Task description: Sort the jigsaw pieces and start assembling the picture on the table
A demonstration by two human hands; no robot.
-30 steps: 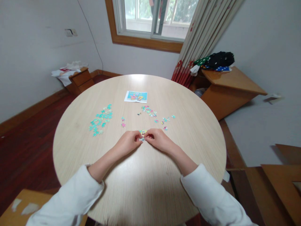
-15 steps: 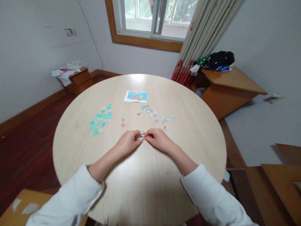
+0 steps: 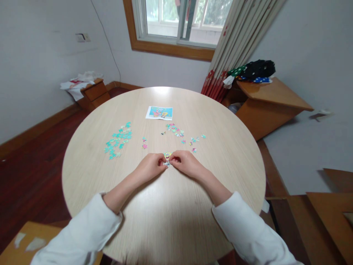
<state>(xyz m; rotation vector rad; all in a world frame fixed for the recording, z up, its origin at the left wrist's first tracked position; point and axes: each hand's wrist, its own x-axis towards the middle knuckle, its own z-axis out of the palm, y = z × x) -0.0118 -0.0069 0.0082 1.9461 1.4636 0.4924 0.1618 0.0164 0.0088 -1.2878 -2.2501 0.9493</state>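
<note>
A small cluster of jigsaw puzzle pieces (image 3: 167, 156), yellow above and whitish below with a cartoon face, lies on the table between my two hands. My left hand (image 3: 153, 163) pinches its left side, fingers curled and closed. On the other side my right hand (image 3: 185, 162) pinches the right edge with thumb and forefinger. My fingers cover part of the cluster. Just beyond the hands are a few pink pieces (image 3: 144, 146) to the left and some mixed loose pieces (image 3: 194, 150) to the right.
A heap of turquoise pieces (image 3: 117, 140) spreads on the left of the round table (image 3: 165, 213). Multicoloured pieces (image 3: 174, 129) lie past the hands. A printed picture card (image 3: 159, 113) rests farther back. A wooden cabinet (image 3: 275, 95) with cloths stands behind the table's right side.
The yellow face piece has shifted slightly left and down against the whitish pieces, showing more clearly between my fingers. Both hands stay almost in place.
</note>
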